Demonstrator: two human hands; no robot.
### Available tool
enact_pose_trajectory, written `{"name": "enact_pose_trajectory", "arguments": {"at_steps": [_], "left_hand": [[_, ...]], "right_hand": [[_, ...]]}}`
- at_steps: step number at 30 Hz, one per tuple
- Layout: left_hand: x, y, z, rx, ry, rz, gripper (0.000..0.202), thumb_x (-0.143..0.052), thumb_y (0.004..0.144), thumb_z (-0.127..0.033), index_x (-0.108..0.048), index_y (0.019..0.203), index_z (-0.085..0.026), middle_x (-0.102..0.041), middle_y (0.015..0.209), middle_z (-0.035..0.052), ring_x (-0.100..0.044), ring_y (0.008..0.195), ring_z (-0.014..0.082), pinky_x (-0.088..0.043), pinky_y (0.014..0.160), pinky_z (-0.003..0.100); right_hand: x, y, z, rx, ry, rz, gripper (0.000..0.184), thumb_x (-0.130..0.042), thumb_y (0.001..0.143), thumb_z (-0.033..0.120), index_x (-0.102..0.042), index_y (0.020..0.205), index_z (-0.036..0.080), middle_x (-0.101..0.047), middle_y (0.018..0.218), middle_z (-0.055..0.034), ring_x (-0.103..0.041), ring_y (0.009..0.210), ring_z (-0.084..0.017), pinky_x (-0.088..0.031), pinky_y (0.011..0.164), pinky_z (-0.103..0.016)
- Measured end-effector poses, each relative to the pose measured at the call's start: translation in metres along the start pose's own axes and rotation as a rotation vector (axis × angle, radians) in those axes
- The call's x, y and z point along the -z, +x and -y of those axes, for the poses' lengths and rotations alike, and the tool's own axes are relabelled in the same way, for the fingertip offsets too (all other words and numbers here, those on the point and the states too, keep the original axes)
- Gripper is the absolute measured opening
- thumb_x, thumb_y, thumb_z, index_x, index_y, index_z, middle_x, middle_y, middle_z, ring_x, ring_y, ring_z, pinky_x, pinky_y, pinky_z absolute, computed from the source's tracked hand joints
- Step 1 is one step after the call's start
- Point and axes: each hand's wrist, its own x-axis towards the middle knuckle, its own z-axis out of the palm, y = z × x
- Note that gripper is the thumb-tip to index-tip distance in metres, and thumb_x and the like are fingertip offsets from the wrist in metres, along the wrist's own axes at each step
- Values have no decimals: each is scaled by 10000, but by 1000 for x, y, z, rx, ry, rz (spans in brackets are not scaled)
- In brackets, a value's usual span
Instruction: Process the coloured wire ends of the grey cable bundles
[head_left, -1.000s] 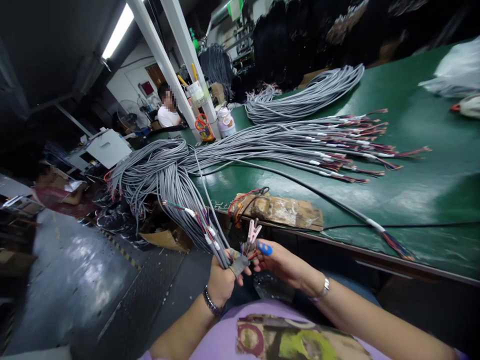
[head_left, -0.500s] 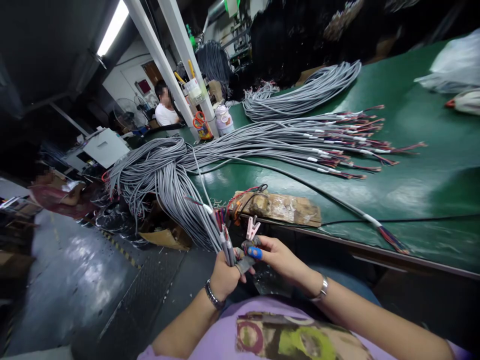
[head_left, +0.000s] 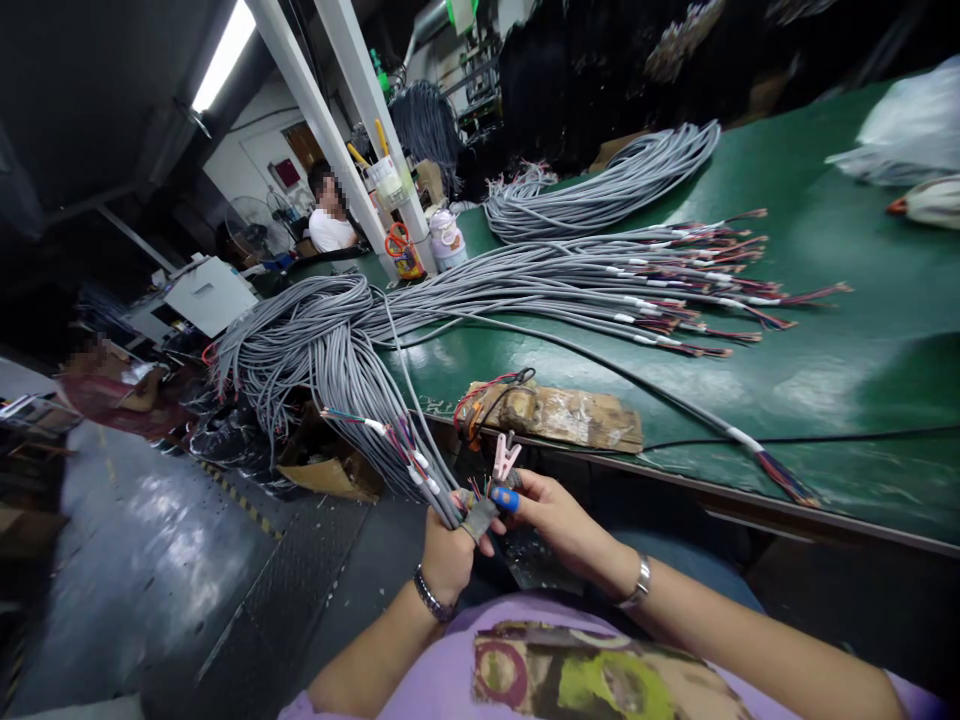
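My left hand [head_left: 448, 555] is closed around a bunch of grey cables [head_left: 375, 425] that hang off the edge of the green table [head_left: 825, 380]; its thumb wears a grey cover. My right hand [head_left: 559, 520], with a blue cap on one fingertip, pinches the coloured wire ends [head_left: 480, 492] sticking out of the bunch beside the left thumb. A pink clip [head_left: 506, 458] stands just above both hands at the table edge.
A long grey cable bundle [head_left: 570, 285] with red stripped ends lies across the table, another coil [head_left: 600, 195] behind it. A taped brown block [head_left: 570, 415] sits at the near edge. White bags [head_left: 907, 130] are far right. A person in white [head_left: 330, 225] sits at the back left.
The cable ends in my left hand have tilted left and fanned out again. My right hand stays at the wire tips, its fingers shifted slightly.
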Motion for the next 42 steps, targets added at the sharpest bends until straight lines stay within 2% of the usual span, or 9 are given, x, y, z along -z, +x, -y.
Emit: {"name": "enact_pose_trajectory", "arguments": {"at_steps": [5, 9, 15, 23, 29, 33, 36, 39, 42], "left_hand": [[1, -1, 3, -24, -20, -66, 296, -665, 747, -418, -634, 700, -127, -665, 595, 36, -491, 381, 74, -364, 390, 188], [0, -2, 2, -41, -52, -78, 269, -649, 765, -393, -640, 719, -127, -667, 601, 35, -494, 386, 72, -362, 389, 184], [-1, -2, 2, -35, -76, -86, 274, -667, 744, -395, -622, 698, -129, -655, 567, 26, -484, 375, 77, -357, 375, 188], [2, -5, 5, -47, -41, -129, 269, -643, 754, -397, -611, 699, -136, -661, 592, 25, -484, 385, 74, -360, 390, 191], [0, -5, 1, -19, -103, -154, 290, -660, 721, -424, -609, 691, -140, -648, 554, 16, -455, 354, 65, -329, 367, 188], [-1, -3, -6, 7, -180, -99, 363, -698, 669, -484, -587, 643, -139, -633, 517, 13, -434, 321, 57, -300, 346, 188], [-2, -1, -9, 17, -200, -7, 365, -716, 661, -475, -593, 630, -133, -636, 517, 19, -440, 323, 55, -291, 343, 183], [-6, 3, -11, 25, -202, 48, 338, -720, 674, -447, -620, 652, -125, -641, 523, 23, -443, 330, 54, -293, 349, 179], [-9, 7, -14, 45, -197, 69, 343, -725, 668, -451, -626, 647, -123, -643, 528, 28, -434, 325, 51, -285, 345, 179]], "right_hand": [[3, 0, -2, 15, -9, -93, 359, -735, 645, 491, -633, 737, 159, -563, 637, 7, -426, 584, -111, -335, 556, -255], [4, -1, -5, 18, -12, -117, 342, -738, 647, 476, -618, 705, 161, -541, 624, 18, -407, 574, -101, -338, 554, -250], [-3, -2, 0, -34, 60, 5, 339, -696, 713, 446, -598, 870, 162, -580, 639, 9, -470, 592, -109, -325, 552, -240], [-7, -3, -1, -53, 34, -106, 351, -754, 633, 455, -581, 715, 160, -537, 590, 27, -405, 547, -93, -322, 534, -242], [5, -11, -7, -22, 75, -64, 334, -728, 670, 469, -591, 678, 165, -518, 602, 21, -410, 554, -95, -365, 549, -246], [20, -3, -11, -116, 305, -147, 392, -641, 730, 557, -588, 705, 169, -514, 628, 11, -417, 539, -90, -419, 558, -251], [26, 11, -11, -183, 378, -131, 400, -670, 708, 553, -619, 768, 161, -564, 716, -15, -449, 563, -90, -432, 554, -243], [25, 20, -9, -110, 372, -58, 410, -670, 714, 552, -634, 799, 153, -545, 682, -1, -444, 567, -88, -429, 566, -240], [22, 23, -10, -47, 369, -50, 416, -651, 730, 562, -637, 790, 150, -525, 630, 10, -429, 558, -91, -415, 566, -242]]}}
